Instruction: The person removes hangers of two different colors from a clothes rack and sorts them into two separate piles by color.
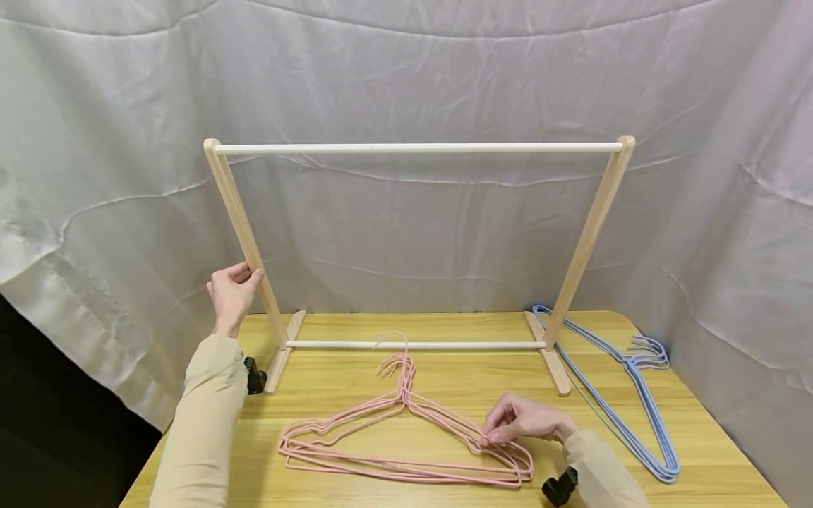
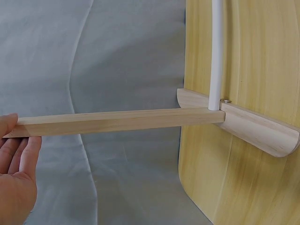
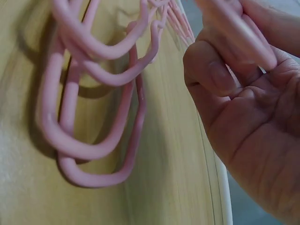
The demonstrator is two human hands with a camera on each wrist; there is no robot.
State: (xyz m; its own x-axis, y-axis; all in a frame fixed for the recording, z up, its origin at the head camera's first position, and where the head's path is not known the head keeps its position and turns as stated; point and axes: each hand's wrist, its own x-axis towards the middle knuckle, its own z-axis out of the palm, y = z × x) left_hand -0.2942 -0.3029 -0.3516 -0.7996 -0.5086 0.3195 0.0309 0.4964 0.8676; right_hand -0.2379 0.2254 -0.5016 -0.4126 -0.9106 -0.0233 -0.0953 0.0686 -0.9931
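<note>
My left hand (image 1: 232,293) grips the left wooden post (image 1: 238,212) of a clothes rack, thumb on one side and fingers on the other. The left wrist view shows the same post (image 2: 117,121) running down to its foot (image 2: 262,133). My right hand (image 1: 524,418) pinches a pink hanger at the right shoulder of a stack of pink hangers (image 1: 406,462) lying on the table. Close up, a pink hanger's wire (image 3: 241,35) lies between the right thumb and fingers, while other pink hanger ends (image 3: 89,150) hang apart from the hand.
The rack has a white top rail (image 1: 419,148), a white lower rail (image 1: 470,346) and a right post (image 1: 587,247). Several blue hangers (image 1: 654,416) lie on the wooden table (image 1: 356,377) at the right, partly behind the right foot. A grey curtain (image 1: 419,77) hangs behind.
</note>
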